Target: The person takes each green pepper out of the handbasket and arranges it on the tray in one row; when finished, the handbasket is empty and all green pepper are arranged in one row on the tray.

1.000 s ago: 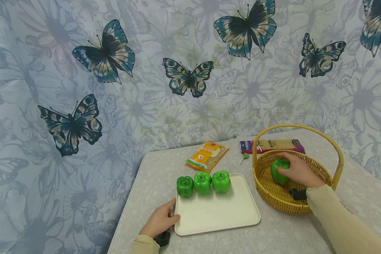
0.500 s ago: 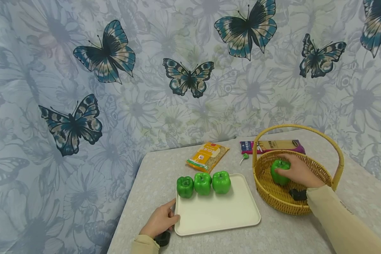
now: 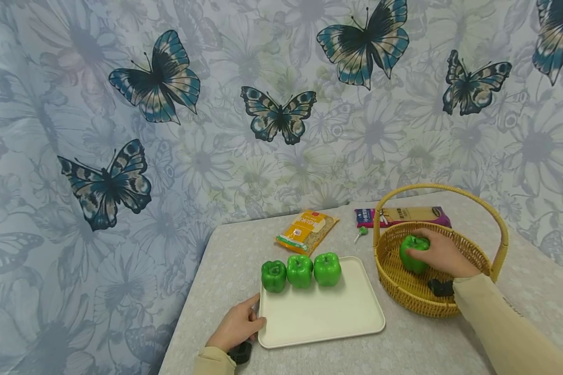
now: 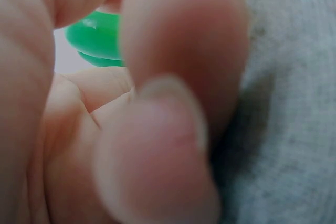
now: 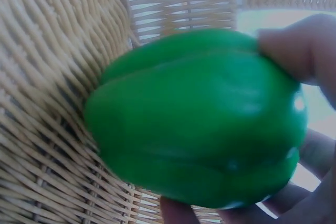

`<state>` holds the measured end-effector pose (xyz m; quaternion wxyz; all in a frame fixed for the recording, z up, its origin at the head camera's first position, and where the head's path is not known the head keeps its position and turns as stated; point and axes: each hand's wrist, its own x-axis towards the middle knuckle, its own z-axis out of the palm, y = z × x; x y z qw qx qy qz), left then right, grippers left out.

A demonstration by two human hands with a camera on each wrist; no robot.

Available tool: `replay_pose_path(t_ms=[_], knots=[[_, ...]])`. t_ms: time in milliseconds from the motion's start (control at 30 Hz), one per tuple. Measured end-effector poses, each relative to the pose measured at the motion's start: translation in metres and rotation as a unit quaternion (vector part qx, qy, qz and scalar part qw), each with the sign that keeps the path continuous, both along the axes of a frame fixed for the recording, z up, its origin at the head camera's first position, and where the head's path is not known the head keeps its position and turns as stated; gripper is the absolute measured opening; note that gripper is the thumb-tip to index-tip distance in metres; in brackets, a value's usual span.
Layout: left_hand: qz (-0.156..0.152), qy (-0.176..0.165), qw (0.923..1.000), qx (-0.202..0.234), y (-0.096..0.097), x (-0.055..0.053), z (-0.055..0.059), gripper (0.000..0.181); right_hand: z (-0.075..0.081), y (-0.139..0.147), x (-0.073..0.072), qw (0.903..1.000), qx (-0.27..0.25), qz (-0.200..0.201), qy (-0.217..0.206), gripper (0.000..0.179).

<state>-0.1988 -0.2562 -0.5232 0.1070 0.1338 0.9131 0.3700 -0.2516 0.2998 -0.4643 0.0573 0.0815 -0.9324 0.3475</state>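
In the head view my right hand (image 3: pixel 440 252) reaches into the yellow wicker basket (image 3: pixel 388 276) and grips a green bell pepper (image 3: pixel 412 255). The right wrist view shows that pepper (image 5: pixel 199 124) on its side against the woven wicker, thumb on one side and fingers on the other. My left hand (image 3: pixel 236 324) holds the left edge of a cream tray (image 3: pixel 323 312), thumb at the rim and fingers curled. Along the tray's back edge stand three more bell peppers (image 3: pixel 300 271) in a row. Blurred fingers (image 4: pixel 184 30) fill much of the left wrist view.
Behind the tray lies an orange food packet (image 3: pixel 307 230). A long purple and yellow packet (image 3: pixel 403 215) lies behind the basket, with a small green lollipop (image 3: pixel 363 230) near its left end. The basket's tall handle (image 3: pixel 438 186) arches over the right forearm's side. A patterned wall borders the table.
Almost nothing differs. The fingers of my right hand have shifted very slightly on the pepper in the basket; the left hand and tray stay put.
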Motion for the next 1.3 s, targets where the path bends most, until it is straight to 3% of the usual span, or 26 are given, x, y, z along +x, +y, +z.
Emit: replay_pose_path(t_ms=[400,733,867,1033,1300], knots=[[0.005,-0.006,0.9999,0.007,0.001,0.000,0.001,0.079,0.013,-0.004,0.004,0.9996,-0.007,-0.015,0.025,0.075],[0.007,-0.002,1.0000,0.007,0.002,0.001,0.002,0.078,0.029,-0.009,0.010,0.9997,-0.016,-0.016,0.011,0.078],[0.009,-0.003,0.9999,0.008,0.002,0.001,0.002,0.079,0.040,-0.018,0.016,0.9996,-0.025,-0.002,0.012,0.075],[0.008,-0.004,0.9999,0.005,0.001,0.001,0.002,0.079,0.049,-0.034,0.023,0.9981,-0.032,0.034,0.041,0.067],[0.008,-0.005,0.9999,0.005,0.002,0.001,0.000,0.079,0.056,-0.070,0.027,0.9929,-0.049,0.090,0.060,0.060]])
